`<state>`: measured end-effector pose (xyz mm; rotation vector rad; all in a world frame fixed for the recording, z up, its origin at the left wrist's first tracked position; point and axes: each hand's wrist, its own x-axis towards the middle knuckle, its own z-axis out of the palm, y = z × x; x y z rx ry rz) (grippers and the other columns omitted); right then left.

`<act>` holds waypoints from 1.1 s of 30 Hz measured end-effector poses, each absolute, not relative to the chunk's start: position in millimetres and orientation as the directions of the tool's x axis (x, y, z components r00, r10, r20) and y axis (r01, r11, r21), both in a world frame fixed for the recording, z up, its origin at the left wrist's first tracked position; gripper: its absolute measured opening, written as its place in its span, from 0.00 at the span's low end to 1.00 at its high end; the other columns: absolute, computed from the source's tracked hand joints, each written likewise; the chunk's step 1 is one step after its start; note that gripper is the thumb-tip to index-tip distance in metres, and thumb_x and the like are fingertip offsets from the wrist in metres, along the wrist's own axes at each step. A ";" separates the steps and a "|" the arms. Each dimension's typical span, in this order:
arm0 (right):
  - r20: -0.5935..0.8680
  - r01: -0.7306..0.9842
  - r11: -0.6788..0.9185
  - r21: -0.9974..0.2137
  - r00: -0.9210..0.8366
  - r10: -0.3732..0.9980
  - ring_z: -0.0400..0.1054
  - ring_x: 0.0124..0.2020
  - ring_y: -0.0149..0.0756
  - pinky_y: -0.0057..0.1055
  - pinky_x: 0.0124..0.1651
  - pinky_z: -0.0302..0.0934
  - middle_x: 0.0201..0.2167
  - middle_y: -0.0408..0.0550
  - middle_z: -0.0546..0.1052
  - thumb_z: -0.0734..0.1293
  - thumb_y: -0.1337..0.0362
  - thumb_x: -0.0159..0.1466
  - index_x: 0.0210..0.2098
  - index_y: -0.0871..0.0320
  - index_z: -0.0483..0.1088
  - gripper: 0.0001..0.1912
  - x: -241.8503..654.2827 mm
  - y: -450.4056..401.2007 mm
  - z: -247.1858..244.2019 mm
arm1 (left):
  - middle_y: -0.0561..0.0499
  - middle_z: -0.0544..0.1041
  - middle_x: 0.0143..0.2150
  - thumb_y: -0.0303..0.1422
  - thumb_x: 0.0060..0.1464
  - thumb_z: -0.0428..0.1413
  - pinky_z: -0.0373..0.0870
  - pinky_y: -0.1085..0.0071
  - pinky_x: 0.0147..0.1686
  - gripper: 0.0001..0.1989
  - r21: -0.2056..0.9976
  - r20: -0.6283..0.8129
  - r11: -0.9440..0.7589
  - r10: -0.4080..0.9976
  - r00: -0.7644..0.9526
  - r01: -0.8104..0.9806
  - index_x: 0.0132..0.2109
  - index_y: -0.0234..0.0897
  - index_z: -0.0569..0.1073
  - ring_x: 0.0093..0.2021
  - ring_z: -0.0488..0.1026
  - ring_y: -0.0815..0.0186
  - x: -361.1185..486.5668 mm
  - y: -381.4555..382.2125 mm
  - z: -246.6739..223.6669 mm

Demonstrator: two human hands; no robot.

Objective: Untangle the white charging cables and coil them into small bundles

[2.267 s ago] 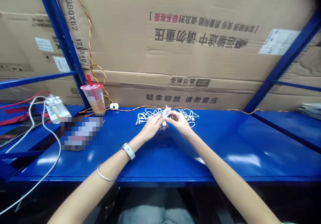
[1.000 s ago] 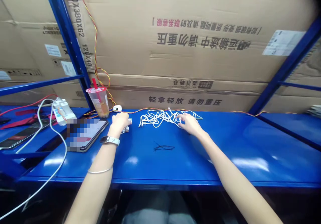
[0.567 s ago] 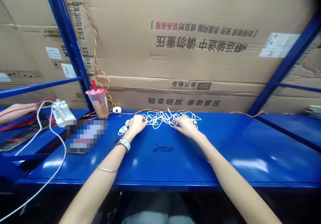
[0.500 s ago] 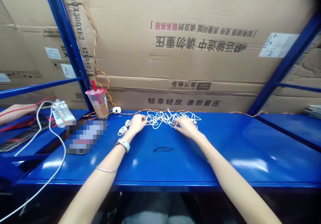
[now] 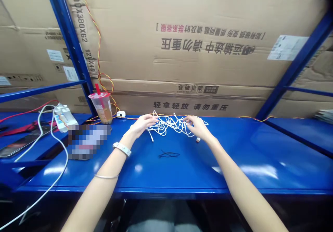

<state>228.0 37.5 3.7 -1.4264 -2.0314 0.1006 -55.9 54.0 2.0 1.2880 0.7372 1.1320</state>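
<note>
The white cable tangle (image 5: 169, 125) lies mid-table on the blue steel table (image 5: 234, 159), loosely knotted, with loops standing clear of the surface. The left hand (image 5: 143, 125) is at the tangle's left edge, its fingers (image 5: 153, 119) extended and slightly parted, reaching to the strands. The right hand (image 5: 197, 128) is at the right edge, its fingers (image 5: 187, 120) curled narrow over the loops (whether either hand pinches a strand cannot be confirmed from this view). A small cable connector (image 5: 198, 140) lies just right of the tangle. A plastic drink cup (image 5: 102, 107) with a red straw stands well left of the tangle.
</note>
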 end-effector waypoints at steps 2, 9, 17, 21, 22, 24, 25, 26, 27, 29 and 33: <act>0.488 0.755 0.438 -0.488 -0.181 0.854 0.69 0.36 0.37 0.34 0.42 0.63 0.38 0.50 0.76 0.62 0.66 0.59 0.44 0.59 0.71 0.14 218.7 35.4 2.9 | 0.41 0.76 0.49 0.34 0.44 0.64 0.65 0.61 0.54 0.11 0.973 0.229 -0.221 0.895 0.384 -0.066 0.32 0.33 0.72 0.50 0.73 0.57 -49.3 47.7 4.3; 0.392 0.373 0.439 -0.817 -0.199 0.898 0.71 0.44 0.38 0.35 0.46 0.65 0.49 0.52 0.74 0.63 0.52 0.62 0.52 0.56 0.68 0.22 184.3 28.4 -6.6 | 0.49 0.77 0.38 0.31 0.50 0.58 0.66 0.68 0.44 0.04 0.614 0.419 -0.733 0.618 0.666 0.293 0.32 0.35 0.71 0.42 0.73 0.62 -18.9 16.5 12.4; 0.371 0.158 0.420 -0.893 -0.270 0.889 0.67 0.27 0.32 0.30 0.32 0.63 0.30 0.45 0.75 0.70 0.54 0.55 0.39 0.59 0.71 0.17 182.6 21.5 1.6 | 0.47 0.76 0.44 0.31 0.54 0.55 0.65 0.65 0.47 0.04 0.462 0.428 -0.789 0.598 0.678 0.404 0.37 0.39 0.73 0.45 0.71 0.59 -6.2 8.8 2.1; 0.379 0.077 0.403 -0.912 -0.218 0.899 0.65 0.25 0.30 0.29 0.32 0.62 0.28 0.44 0.74 0.71 0.55 0.55 0.40 0.59 0.72 0.18 185.6 15.8 10.8 | 0.45 0.73 0.49 0.38 0.56 0.53 0.63 0.66 0.52 0.09 0.453 0.672 -0.772 0.625 0.398 0.447 0.40 0.39 0.73 0.51 0.69 0.59 -9.4 2.2 11.2; 0.375 0.066 0.396 -0.916 -0.212 0.902 0.65 0.26 0.29 0.29 0.32 0.61 0.28 0.44 0.74 0.71 0.55 0.55 0.40 0.60 0.72 0.18 186.4 15.0 12.3 | 0.45 0.73 0.48 0.39 0.57 0.53 0.64 0.66 0.51 0.10 0.470 0.723 -0.743 0.634 0.275 0.477 0.41 0.39 0.73 0.50 0.69 0.59 -11.2 1.9 14.2; 0.367 0.050 0.384 -0.922 -0.204 0.908 0.65 0.27 0.29 0.29 0.34 0.62 0.30 0.45 0.75 0.71 0.55 0.55 0.41 0.59 0.72 0.18 187.7 14.8 13.4 | 0.44 0.72 0.48 0.41 0.56 0.54 0.65 0.67 0.47 0.13 0.539 0.762 -0.671 0.646 0.044 0.509 0.43 0.38 0.72 0.48 0.69 0.60 -15.2 4.9 18.7; 0.364 0.036 0.378 -0.925 -0.199 0.910 0.66 0.27 0.29 0.29 0.34 0.61 0.31 0.45 0.75 0.71 0.55 0.55 0.42 0.59 0.72 0.19 188.2 15.3 13.2 | 0.44 0.71 0.49 0.42 0.55 0.55 0.66 0.68 0.45 0.14 0.580 0.750 -0.639 0.660 -0.025 0.505 0.44 0.38 0.72 0.48 0.69 0.60 -17.2 8.3 19.3; 0.366 0.016 0.376 -0.926 -0.194 0.910 0.66 0.28 0.29 0.29 0.34 0.62 0.32 0.46 0.75 0.71 0.55 0.55 0.42 0.59 0.72 0.19 188.7 16.1 12.8 | 0.43 0.71 0.51 0.43 0.54 0.55 0.66 0.68 0.44 0.17 0.623 0.724 -0.611 0.686 -0.065 0.489 0.46 0.37 0.71 0.48 0.69 0.59 -18.9 12.6 18.8; 0.370 -0.006 0.375 -0.927 -0.190 0.910 0.67 0.29 0.30 0.29 0.34 0.62 0.32 0.46 0.75 0.71 0.54 0.55 0.42 0.59 0.72 0.19 189.2 16.9 12.2 | 0.43 0.70 0.51 0.43 0.53 0.56 0.66 0.68 0.44 0.18 0.665 0.684 -0.583 0.727 -0.066 0.466 0.48 0.37 0.71 0.50 0.68 0.58 -20.3 17.3 17.0; 0.376 -0.049 0.374 -0.926 -0.183 0.908 0.67 0.29 0.30 0.29 0.35 0.62 0.33 0.46 0.75 0.70 0.54 0.56 0.43 0.59 0.71 0.20 190.2 17.9 11.6 | 0.42 0.72 0.52 0.44 0.54 0.55 0.66 0.67 0.45 0.21 0.785 0.529 -0.469 0.848 -0.042 0.406 0.50 0.35 0.70 0.52 0.68 0.58 -21.8 26.2 10.7; 0.383 -0.085 0.373 -0.924 -0.175 0.907 0.68 0.29 0.30 0.29 0.35 0.63 0.32 0.46 0.75 0.71 0.54 0.56 0.42 0.58 0.71 0.19 190.2 16.6 12.5 | 0.44 0.78 0.45 0.47 0.54 0.52 0.65 0.65 0.47 0.21 0.889 0.177 -0.252 0.959 0.222 0.383 0.43 0.33 0.75 0.46 0.72 0.58 -22.2 32.6 -0.8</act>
